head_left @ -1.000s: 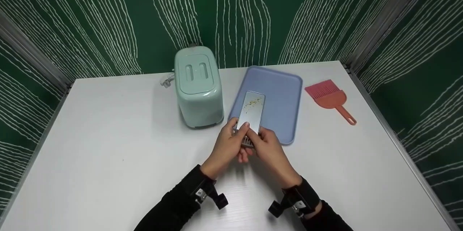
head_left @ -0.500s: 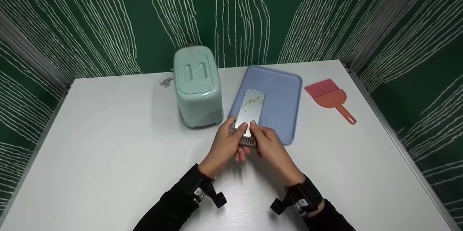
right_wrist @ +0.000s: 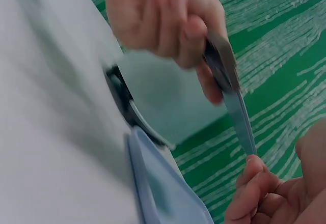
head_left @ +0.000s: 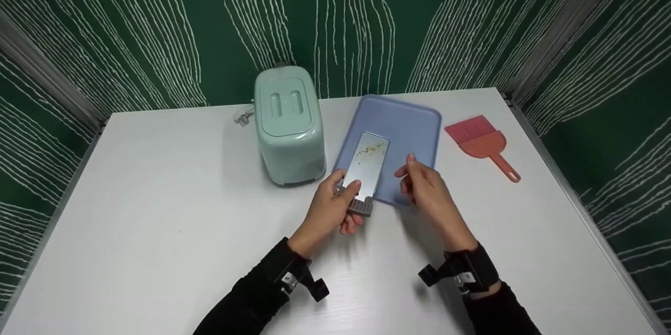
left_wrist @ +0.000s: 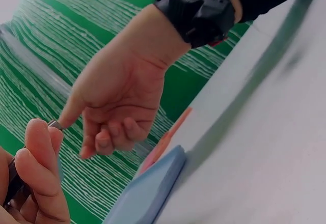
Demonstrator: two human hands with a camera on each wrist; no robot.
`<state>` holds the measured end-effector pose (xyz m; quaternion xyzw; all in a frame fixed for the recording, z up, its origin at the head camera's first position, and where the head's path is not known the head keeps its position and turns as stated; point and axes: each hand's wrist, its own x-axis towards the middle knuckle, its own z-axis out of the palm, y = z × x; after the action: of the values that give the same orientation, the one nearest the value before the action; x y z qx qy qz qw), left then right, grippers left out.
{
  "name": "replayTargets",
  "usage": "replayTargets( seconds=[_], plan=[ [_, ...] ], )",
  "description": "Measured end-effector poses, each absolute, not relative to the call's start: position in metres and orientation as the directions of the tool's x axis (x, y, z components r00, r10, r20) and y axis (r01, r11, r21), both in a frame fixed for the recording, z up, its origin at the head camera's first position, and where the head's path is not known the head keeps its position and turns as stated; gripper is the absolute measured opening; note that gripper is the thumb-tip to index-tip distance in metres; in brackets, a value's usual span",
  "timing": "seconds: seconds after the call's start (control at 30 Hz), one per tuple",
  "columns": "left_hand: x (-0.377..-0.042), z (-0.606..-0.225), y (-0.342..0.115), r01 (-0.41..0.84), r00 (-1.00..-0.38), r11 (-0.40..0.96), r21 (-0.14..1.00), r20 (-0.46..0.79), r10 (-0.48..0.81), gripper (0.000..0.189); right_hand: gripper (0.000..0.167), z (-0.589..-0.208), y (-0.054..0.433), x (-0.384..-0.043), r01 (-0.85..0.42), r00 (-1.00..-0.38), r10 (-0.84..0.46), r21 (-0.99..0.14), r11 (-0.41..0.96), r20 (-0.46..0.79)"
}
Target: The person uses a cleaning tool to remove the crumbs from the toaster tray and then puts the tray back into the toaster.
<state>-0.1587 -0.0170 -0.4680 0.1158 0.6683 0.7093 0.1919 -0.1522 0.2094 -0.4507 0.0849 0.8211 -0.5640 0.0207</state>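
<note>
My left hand (head_left: 326, 209) grips the grey slotted end of a flat metal crumb tray (head_left: 365, 167), thumb on top and fingers underneath. Brown crumbs lie scattered on its far half. The crumb tray is held above the near left part of a blue serving tray (head_left: 409, 125). To the right, my right hand (head_left: 432, 193) is raised with loosely curled fingers and holds nothing. In the head view it is apart from the crumb tray. The right wrist view shows the crumb tray (right_wrist: 239, 119) edge-on, its far end overlapping the right fingertips (right_wrist: 252, 165).
A mint-green toaster (head_left: 290, 130) with a lid stands left of the blue tray, its plug (head_left: 243, 116) beside it. On the right lies a red brush in an orange dustpan (head_left: 485, 144). Green walls with white streaks (head_left: 351, 25) border the white table (head_left: 147, 209).
My right hand has let go of the crumb tray and moved right, over the blue tray's near edge. The left hand keeps its grip, with the crumb tray nearly in place.
</note>
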Motion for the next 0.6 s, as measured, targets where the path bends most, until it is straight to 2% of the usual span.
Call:
replayTargets(
  seconds=[0.3, 0.47, 0.6],
  plan=[
    [-0.161, -0.467, -0.018, -0.119, -0.901, -0.019, 0.993, -0.1, 0.423, 0.02, 0.069, -0.452, 0.278, -0.159, 0.163, -0.97, 0.243, -0.799, 0.579, -0.022],
    [-0.161, -0.467, -0.019, -0.128, -0.896, -0.012, 0.992, -0.11, 0.43, 0.02, 0.056, -0.46, 0.319, -0.16, 0.199, -0.948, 0.318, -0.729, 0.655, 0.027],
    [-0.161, -0.467, -0.02, -0.136, -0.894, -0.01, 0.991, -0.118, 0.432, 0.019, 0.05, -0.464, 0.354, -0.161, 0.297, -0.904, 0.427, -0.701, 0.648, 0.011]
  ],
)
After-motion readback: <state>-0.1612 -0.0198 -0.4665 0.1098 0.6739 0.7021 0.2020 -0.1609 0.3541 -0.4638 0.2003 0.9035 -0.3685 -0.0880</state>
